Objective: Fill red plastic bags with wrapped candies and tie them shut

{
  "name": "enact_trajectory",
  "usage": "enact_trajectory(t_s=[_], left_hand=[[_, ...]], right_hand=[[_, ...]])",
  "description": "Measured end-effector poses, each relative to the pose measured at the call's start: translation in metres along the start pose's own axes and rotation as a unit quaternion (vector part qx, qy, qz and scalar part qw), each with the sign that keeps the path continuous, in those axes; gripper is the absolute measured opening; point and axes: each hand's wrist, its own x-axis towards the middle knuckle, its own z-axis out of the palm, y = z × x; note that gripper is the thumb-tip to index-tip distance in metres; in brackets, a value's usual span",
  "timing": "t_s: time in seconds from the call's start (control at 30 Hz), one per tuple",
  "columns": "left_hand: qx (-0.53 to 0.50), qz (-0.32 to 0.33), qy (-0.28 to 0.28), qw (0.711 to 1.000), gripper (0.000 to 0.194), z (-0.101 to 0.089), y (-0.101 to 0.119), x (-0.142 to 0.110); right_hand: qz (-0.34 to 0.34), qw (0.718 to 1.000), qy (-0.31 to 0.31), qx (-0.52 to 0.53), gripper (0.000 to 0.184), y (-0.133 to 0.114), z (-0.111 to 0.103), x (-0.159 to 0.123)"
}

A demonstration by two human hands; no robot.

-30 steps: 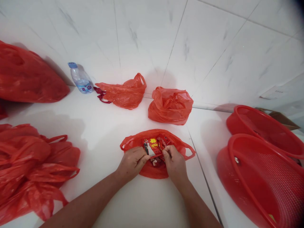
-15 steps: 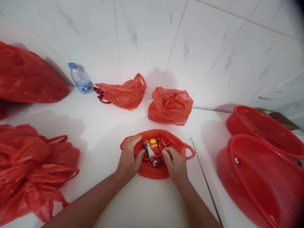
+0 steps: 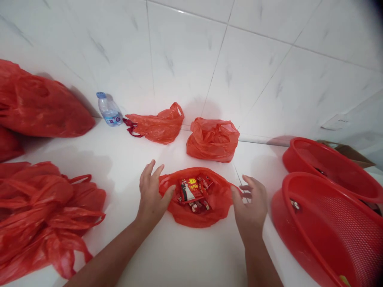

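Note:
A red plastic bag [image 3: 194,221] stands with its mouth wide on the white table in front of me. Inside it lie several small red packets, one of them a packet [image 3: 191,190] with yellow print and a black-and-white figure. My left hand [image 3: 153,193] is at the bag's left rim, fingers spread, thumb over the edge. On the other side, my right hand [image 3: 250,203] is open beside the bag's right handle, its thumb near the rim. Neither hand grips anything that I can see.
Two more red bags, a slumped bag [image 3: 161,126] and a fuller bag [image 3: 212,139], stand by the tiled wall near a water bottle [image 3: 110,111]. Large red bags [image 3: 44,207] crowd the left. Red plastic baskets [image 3: 317,223] stand at right.
Both hands have come out of the bag and spread apart to its two sides, fingers opened. The packets stay inside. The view has shifted slightly.

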Motion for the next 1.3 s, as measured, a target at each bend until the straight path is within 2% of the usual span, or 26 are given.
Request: enact_trajectory(t_s=[0.1,0.17,0.23,0.27,0.37,0.43,0.5,0.6,0.67,0.73,0.8,0.9,0.97,1.0,1.03,1.1,1.17,1.23,1.3], left_hand=[[-0.011,-0.081,-0.068,0.994,0.074,-0.012,-0.011,-0.003],[-0.045,-0.145,-0.119,0.981,0.079,-0.018,-0.019,-0.008],[-0.095,-0.193,-0.158,0.964,0.075,-0.021,-0.024,-0.01],[-0.118,-0.205,-0.167,0.957,0.069,-0.023,-0.024,-0.009],[-0.179,-0.205,-0.152,0.95,0.051,-0.028,-0.014,0.005],[-0.226,-0.188,-0.127,0.947,0.045,-0.035,0.001,0.025],[-0.274,-0.153,-0.097,0.944,0.041,-0.045,0.019,0.048],[-0.339,-0.078,-0.021,0.937,0.036,-0.064,0.048,0.084],[-0.362,-0.032,0.013,0.932,0.034,-0.075,0.065,0.103],[-0.366,-0.009,0.021,0.93,0.031,-0.083,0.078,0.118],[-0.366,-0.011,0.022,0.93,0.029,-0.088,0.088,0.127],[-0.38,-0.022,0.031,0.924,0.025,-0.089,0.1,0.132],[-0.399,-0.02,0.021,0.917,0.023,-0.086,0.106,0.132],[-0.408,-0.018,0.006,0.913,0.022,-0.083,0.109,0.13],[-0.416,-0.016,-0.016,0.909,0.022,-0.079,0.112,0.128],[-0.423,-0.012,-0.077,0.903,0.021,-0.072,0.118,0.121],[-0.428,-0.004,-0.149,0.891,0.019,-0.066,0.124,0.111],[-0.418,0.008,-0.228,0.879,0.014,-0.064,0.127,0.1],[-0.365,0.043,-0.266,0.891,0.012,-0.063,0.126,0.09]], right_hand=[[0.014,0.999,0.012,-0.051,0.056,0.013,-0.017,-0.001],[0.058,0.995,-0.021,-0.073,0.069,0.027,-0.023,-0.007],[0.1,0.988,-0.08,-0.082,0.074,0.041,-0.025,-0.011],[0.113,0.983,-0.117,-0.082,0.07,0.047,-0.026,-0.011],[0.112,0.968,-0.217,-0.06,0.032,0.05,-0.027,-0.004],[0.103,0.966,-0.235,-0.021,0.026,0.04,-0.031,0.009],[0.094,0.976,-0.188,0.051,0.025,0.022,-0.037,0.025],[0.063,0.98,-0.044,0.186,0.019,-0.007,-0.049,0.049],[0.043,0.963,0.031,0.264,0.017,-0.023,-0.055,0.062],[0.038,0.932,0.032,0.358,0.014,-0.034,-0.059,0.074],[0.062,0.884,-0.019,0.464,0.014,-0.041,-0.057,0.084],[0.147,0.804,-0.089,0.569,0.023,-0.049,-0.047,0.094],[0.188,0.772,-0.107,0.597,0.031,-0.057,-0.038,0.093],[0.191,0.766,-0.117,0.602,0.033,-0.062,-0.032,0.089],[0.182,0.769,-0.128,0.599,0.033,-0.067,-0.027,0.084],[0.142,0.797,-0.175,0.561,0.029,-0.078,-0.017,0.07],[0.092,0.82,-0.272,0.496,0.028,-0.087,-0.008,0.054],[0.052,0.822,-0.368,0.432,0.03,-0.094,0.001,0.042],[0.035,0.829,-0.396,0.392,0.019,-0.096,0.007,0.036]])
